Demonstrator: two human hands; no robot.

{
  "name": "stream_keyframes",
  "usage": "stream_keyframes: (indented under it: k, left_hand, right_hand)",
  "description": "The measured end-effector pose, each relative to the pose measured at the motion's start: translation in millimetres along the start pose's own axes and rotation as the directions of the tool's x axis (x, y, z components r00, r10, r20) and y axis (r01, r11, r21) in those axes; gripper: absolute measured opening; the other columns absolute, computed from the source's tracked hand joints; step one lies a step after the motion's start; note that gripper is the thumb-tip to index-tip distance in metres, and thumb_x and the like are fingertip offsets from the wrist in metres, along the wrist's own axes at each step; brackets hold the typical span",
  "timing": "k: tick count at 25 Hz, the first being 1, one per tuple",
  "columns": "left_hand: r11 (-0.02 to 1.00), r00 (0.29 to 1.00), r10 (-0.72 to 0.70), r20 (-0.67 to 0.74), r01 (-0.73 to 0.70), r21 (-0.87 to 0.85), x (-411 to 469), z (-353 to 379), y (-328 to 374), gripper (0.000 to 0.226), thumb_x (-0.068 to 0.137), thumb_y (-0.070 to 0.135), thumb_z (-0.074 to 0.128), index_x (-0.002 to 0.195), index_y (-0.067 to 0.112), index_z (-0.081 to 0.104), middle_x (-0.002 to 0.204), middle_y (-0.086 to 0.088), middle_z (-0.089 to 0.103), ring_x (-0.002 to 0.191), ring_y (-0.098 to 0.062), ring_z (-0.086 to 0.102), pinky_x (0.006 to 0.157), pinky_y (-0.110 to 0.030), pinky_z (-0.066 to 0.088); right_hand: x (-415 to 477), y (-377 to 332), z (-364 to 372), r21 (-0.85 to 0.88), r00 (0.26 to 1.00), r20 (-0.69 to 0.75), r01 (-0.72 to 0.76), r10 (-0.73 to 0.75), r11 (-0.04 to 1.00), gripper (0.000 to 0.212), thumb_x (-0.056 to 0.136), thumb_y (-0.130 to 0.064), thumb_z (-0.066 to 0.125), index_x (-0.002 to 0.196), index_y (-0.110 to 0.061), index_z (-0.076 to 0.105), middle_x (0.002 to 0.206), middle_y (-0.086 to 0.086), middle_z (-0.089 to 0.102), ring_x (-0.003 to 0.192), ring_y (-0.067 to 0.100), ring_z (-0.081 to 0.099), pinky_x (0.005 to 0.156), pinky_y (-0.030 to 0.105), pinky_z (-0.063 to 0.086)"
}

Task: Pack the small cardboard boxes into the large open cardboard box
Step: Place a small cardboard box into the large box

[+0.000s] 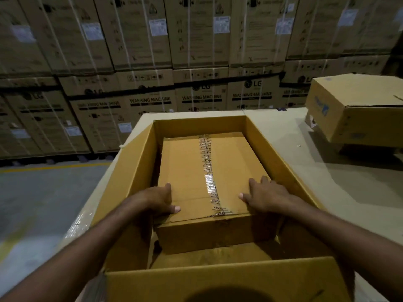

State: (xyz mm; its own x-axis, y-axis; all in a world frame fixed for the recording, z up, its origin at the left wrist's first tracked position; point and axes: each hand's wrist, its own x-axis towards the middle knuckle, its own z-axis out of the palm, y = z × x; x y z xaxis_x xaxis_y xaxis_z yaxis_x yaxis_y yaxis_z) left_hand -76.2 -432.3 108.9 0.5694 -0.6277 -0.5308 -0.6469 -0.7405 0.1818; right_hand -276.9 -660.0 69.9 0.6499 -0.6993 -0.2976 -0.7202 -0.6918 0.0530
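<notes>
Two hands are on one small box (187, 171), and that small box sits inside the large open box (135, 171). Closest to me is the near flap (272, 282) of the large open box. It is folded out flat and has a round dark shadow on it. Just past the flap I can see a bit of the bare bottom of the large open box, in front of the small box.

The left hand (160, 200) holds the small box at its near left corner. The thumb is on top, and the other fingers go down the side where I cannot see them. The right hand (265, 196) lies on top of the small box near its right edge. Its thumb sticks out to the left and its fingers are laid out mostly straight, not wrapped round anything.

A strip of shiny tape (208, 168) with printed words runs down the middle of the small box's top. The small box fills most of the big one, with a thin gap on the left side.

The large open box stands on a pale table (283, 131). Farther back on the right of the table rests another brown box (353, 101), closed, with blue print on its side. Off to the left is the grey floor (43, 192) with a yellow line (54, 167). At the very back is a tall wall of washing machine boxes (200, 62) with white straps.
</notes>
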Motion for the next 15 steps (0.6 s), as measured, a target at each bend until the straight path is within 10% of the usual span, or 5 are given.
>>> stream_keyframes:
  k: [10, 15]
  left_hand:
    - [0.816, 0.833, 0.553, 0.028, -0.548, 0.184, 37.6, 3.2, 68.4, 0.040, 0.102, 0.031, 0.056, 0.138, 0.014, 0.057, 0.135, -0.003, 0.056, 0.121, -0.022, 0.054, 0.101, -0.043, 0.048]
    - [0.851, 0.869, 0.492, -0.056, -0.494, -0.178, 50.1, -4.2, 72.0, 0.034, 0.105, 0.017, 0.050, 0.138, 0.015, 0.060, 0.130, -0.005, 0.063, 0.115, -0.022, 0.060, 0.103, -0.043, 0.050]
  right_hand:
    - [6.2, -52.1, -16.1, 0.131, 0.950, 0.090, 0.285, -0.298, 0.950, 0.113, 0.080, -0.075, 0.063, 0.162, -0.030, -0.001, 0.171, 0.008, -0.006, 0.155, 0.040, -0.004, 0.117, 0.069, 0.011]
    - [-2.2, -56.9, -32.0, 0.191, 0.964, -0.104, 0.259, -0.243, 0.947, 0.082, 0.082, -0.059, 0.066, 0.148, -0.019, 0.036, 0.141, 0.009, 0.050, 0.120, 0.028, 0.052, 0.089, 0.041, 0.050]
